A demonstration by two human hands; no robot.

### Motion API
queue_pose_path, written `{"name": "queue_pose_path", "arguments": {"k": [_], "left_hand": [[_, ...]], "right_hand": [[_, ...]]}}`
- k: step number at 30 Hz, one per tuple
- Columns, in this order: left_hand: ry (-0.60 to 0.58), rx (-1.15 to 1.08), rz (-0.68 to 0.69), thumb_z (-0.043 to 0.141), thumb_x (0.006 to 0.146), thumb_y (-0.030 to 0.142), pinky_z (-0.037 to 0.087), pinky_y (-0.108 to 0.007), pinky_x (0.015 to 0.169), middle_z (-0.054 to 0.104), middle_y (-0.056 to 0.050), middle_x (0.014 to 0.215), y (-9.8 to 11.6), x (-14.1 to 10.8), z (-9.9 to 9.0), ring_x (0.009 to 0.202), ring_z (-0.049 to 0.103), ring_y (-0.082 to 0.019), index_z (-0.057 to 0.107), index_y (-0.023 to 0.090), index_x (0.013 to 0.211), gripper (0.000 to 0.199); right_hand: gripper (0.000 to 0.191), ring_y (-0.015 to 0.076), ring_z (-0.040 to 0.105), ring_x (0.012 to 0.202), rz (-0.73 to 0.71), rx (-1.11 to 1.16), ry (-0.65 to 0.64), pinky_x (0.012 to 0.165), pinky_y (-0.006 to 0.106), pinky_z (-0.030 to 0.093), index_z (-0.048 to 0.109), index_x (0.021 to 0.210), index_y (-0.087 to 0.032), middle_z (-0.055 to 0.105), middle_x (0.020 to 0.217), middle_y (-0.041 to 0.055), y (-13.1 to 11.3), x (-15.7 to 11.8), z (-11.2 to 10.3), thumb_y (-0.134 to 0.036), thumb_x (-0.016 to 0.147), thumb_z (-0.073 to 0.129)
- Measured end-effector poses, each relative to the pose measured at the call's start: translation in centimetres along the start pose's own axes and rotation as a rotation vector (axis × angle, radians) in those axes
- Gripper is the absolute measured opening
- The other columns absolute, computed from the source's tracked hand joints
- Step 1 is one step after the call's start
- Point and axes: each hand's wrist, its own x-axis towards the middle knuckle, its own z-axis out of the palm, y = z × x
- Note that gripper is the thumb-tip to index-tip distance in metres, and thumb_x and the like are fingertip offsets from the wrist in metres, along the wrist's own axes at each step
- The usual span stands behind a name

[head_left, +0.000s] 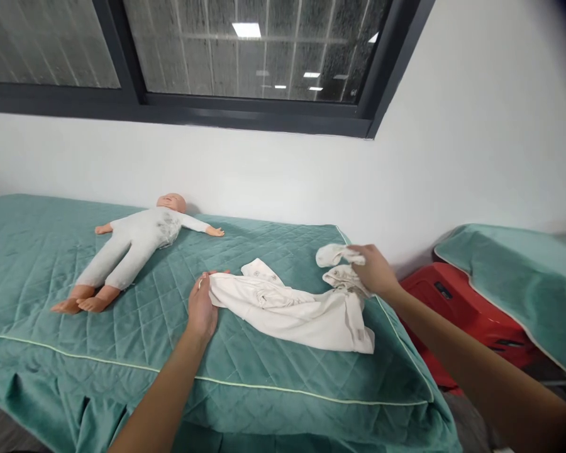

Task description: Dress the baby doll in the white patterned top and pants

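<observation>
A white baby garment [292,314], rumpled and with small snaps on one flap, lies across the quilted green cover. Its left end is pinched in my left hand [202,305], which rests near the cover. At the garment's other end, my right hand [372,267] is closed on bunched white fabric, part of it lifted off the bed. Whether that fabric is a sleeve or a separate piece I cannot tell. Farther left, a baby doll [139,229] in a white body suit lies on its back, arms spread and feet towards me; neither hand touches it.
The bed's green cover [264,393] has a pale piped edge and hangs down in front. A white wall and a dark-framed window [264,110] stand behind. To the right are a red plastic case [457,308] and another green-covered surface [514,270].
</observation>
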Motion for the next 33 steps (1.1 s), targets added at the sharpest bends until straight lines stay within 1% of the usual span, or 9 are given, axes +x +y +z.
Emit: {"name": "queue_pose_path", "arguments": {"k": [3,5,7,11,16,19,23,28,33], "left_hand": [[-0.007,-0.002,-0.010,0.067,0.082,0.048,0.054,-0.036,0.081,0.076,-0.011,0.095,0.0,0.0,0.0,0.087,0.071,-0.022,0.061,0.015,0.098,0.038],[-0.012,-0.001,-0.011,0.068,0.082,0.047,0.054,-0.034,0.079,0.076,-0.011,0.094,0.0,0.0,0.0,0.086,0.071,-0.022,0.061,0.015,0.097,0.037],[-0.014,0.002,-0.007,0.068,0.082,0.047,0.054,-0.033,0.076,0.076,-0.011,0.094,-0.1,0.0,0.0,0.086,0.071,-0.022,0.061,0.015,0.096,0.036],[-0.009,0.005,-0.003,0.067,0.082,0.046,0.055,-0.033,0.075,0.076,-0.012,0.094,-0.1,0.1,-0.1,0.085,0.071,-0.022,0.062,0.014,0.097,0.036],[-0.008,0.010,-0.014,0.067,0.083,0.044,0.055,-0.034,0.080,0.076,-0.012,0.094,-0.1,0.1,-0.1,0.088,0.072,-0.023,0.061,0.013,0.097,0.034],[-0.003,-0.004,-0.014,0.067,0.083,0.042,0.055,-0.036,0.084,0.076,-0.012,0.094,-0.1,0.1,-0.1,0.089,0.072,-0.023,0.061,0.014,0.096,0.032],[0.003,-0.006,-0.015,0.067,0.083,0.041,0.056,-0.035,0.084,0.076,-0.011,0.094,-0.1,0.1,-0.1,0.089,0.072,-0.022,0.061,0.014,0.097,0.031],[-0.002,-0.001,-0.014,0.071,0.079,0.043,0.056,-0.036,0.079,0.076,-0.011,0.093,-0.1,0.1,-0.1,0.086,0.072,-0.023,0.061,0.014,0.096,0.035],[0.003,0.000,0.034,0.078,0.072,0.041,0.053,-0.030,0.075,0.075,-0.008,0.089,0.0,0.0,0.1,0.083,0.071,-0.020,0.061,0.014,0.096,0.039]], "right_hand": [[0.031,0.0303,0.060,0.109,0.005,-0.051,-0.225,0.100,0.045,0.042,0.071,0.106,-0.020,0.067,0.110,0.0134,2.3,-0.6,2.3,-0.024,0.079,0.056],[0.027,0.0309,0.058,0.115,0.000,-0.038,-0.253,0.103,0.046,0.040,0.072,0.102,-0.021,0.068,0.111,0.0119,3.2,-0.5,2.6,-0.033,0.081,0.058],[0.037,0.0304,0.056,0.120,-0.029,0.005,-0.316,0.105,0.044,0.039,0.071,0.107,-0.020,0.067,0.119,0.0118,3.6,-0.3,2.2,-0.045,0.081,0.061],[0.064,0.0313,0.059,0.114,-0.082,0.069,-0.463,0.100,0.041,0.044,0.065,0.118,-0.018,0.066,0.122,0.0129,2.9,-0.6,1.3,-0.057,0.068,0.072],[0.047,0.0281,0.066,0.093,0.033,0.013,-0.559,0.080,0.033,0.050,0.067,0.105,-0.020,0.073,0.102,0.0074,1.4,0.3,1.5,-0.048,0.067,0.072],[0.036,0.0257,0.067,0.090,0.064,0.002,-0.533,0.077,0.029,0.049,0.069,0.094,-0.021,0.073,0.095,0.0042,1.8,2.3,1.2,-0.043,0.066,0.072],[0.044,0.0267,0.066,0.096,0.154,-0.040,-0.385,0.080,0.031,0.048,0.065,0.108,-0.017,0.072,0.104,0.0096,3.1,3.8,2.2,-0.048,0.077,0.061],[0.058,0.0351,0.055,0.120,0.208,-0.086,-0.260,0.100,0.043,0.041,0.058,0.124,-0.015,0.059,0.128,0.0194,3.6,2.6,5.2,-0.052,0.081,0.058],[0.060,0.0305,0.056,0.121,0.134,0.004,-0.313,0.102,0.038,0.043,0.062,0.120,-0.018,0.063,0.126,0.0127,4.1,2.7,4.3,-0.054,0.073,0.070]]}}
